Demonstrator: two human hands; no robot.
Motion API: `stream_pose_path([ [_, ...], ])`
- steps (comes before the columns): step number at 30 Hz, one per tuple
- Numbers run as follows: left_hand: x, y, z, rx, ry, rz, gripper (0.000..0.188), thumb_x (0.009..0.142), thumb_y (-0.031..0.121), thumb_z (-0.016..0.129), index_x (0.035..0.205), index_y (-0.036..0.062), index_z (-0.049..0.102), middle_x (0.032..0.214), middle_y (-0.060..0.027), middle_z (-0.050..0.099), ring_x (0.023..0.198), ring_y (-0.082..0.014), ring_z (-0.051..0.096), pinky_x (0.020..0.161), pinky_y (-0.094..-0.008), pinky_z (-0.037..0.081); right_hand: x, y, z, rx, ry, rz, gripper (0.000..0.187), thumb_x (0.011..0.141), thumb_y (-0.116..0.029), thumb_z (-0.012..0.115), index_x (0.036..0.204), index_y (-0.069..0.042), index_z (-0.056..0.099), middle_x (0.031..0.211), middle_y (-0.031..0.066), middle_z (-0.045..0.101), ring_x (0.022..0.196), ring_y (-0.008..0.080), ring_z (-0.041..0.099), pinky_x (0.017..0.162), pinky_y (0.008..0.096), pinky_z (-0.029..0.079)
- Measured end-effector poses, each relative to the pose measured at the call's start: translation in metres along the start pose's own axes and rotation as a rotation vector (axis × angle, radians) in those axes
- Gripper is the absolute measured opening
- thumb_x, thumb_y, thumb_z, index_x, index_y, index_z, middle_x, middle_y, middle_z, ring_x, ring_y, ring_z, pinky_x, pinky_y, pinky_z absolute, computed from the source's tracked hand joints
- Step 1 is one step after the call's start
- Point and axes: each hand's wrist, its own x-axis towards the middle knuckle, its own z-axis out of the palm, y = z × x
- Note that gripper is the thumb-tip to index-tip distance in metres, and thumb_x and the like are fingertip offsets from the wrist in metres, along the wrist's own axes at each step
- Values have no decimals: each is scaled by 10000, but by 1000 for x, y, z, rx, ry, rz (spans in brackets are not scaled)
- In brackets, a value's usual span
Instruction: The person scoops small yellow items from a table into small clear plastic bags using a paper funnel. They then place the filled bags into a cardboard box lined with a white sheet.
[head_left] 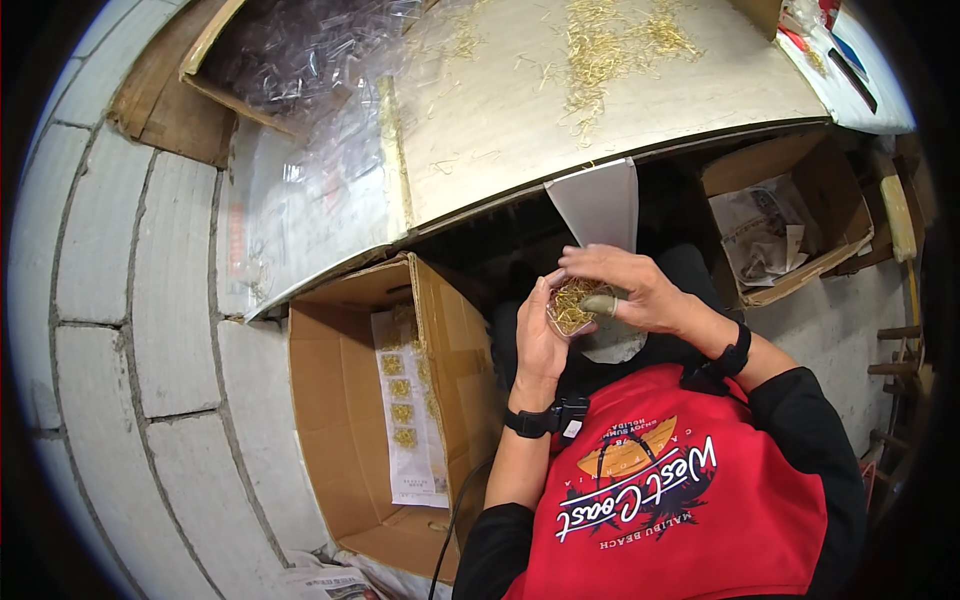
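Over my lap, my left hand (540, 345) is closed around a small clear plastic box. The box is filled with thin golden metal pieces (570, 305), too small to tell exactly what kind. My right hand (640, 285) curves over the box from the right, its fingers at the far rim. Its thumb wears a dull green finger cover (599, 305) and lies over the golden pieces. Just beyond the hands, a white sheet-like chute (605, 205) slopes down from the table edge.
Golden pieces (595, 70) lie heaped on the pale table (480, 160). Clear plastic boxes (310, 50) fill a carton at the far left. A deep cardboard box (340, 400) at left holds several filled boxes (401, 412). Another carton (850, 215) with paper stands at right.
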Motion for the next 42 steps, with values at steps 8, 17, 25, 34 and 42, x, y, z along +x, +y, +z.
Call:
stream_pose_path([
  [8, -3, 1, 3, 121, 97, 87, 370, 991, 291, 412, 1186, -9, 507, 1060, -164, 624, 870, -222, 670, 578, -319, 613, -10, 15, -18, 425, 71, 704, 202, 900, -100, 577, 1050, 20, 638, 855, 54, 654, 718, 121, 621, 672, 244, 503],
  [17, -5, -6, 15, 182, 111, 65, 291, 959, 226, 498, 1139, 4, 557, 996, -115, 635, 814, -190, 676, 558, -317, 607, -7, 8, -1, 359, 51, 794, 162, 851, -117, 643, 760, -1, 575, 669, 1, 561, 558, 52, 505, 503, 210, 407],
  [25, -1, -9, 10, 160, 153, 23, 266, 950, 174, 515, 1155, 8, 548, 989, -109, 640, 800, -178, 675, 540, -302, 598, -11, 2, -16, 215, -24, 579, 547, 762, -146, 742, 1239, -11, 509, 1077, 73, 575, 985, 135, 556, 853, 279, 470],
  [34, 2, -17, 12, 70, 165, 52, 275, 957, 145, 491, 1184, -7, 524, 1063, -115, 619, 889, -190, 650, 696, -299, 571, -10, -6, -13, -254, -146, 24, 598, 624, -167, 800, 1172, -101, 567, 1358, 108, 459, 1253, 315, 433, 1001, 428, 400],
  [42, 3, -15, 5, 131, 187, 65, 295, 960, 153, 462, 1203, -10, 507, 1088, -111, 604, 909, -194, 636, 663, -290, 554, -9, -10, -6, -508, -163, -349, 218, 695, -178, 673, 892, -91, 643, 1202, 81, 564, 1154, 272, 514, 926, 446, 426],
])
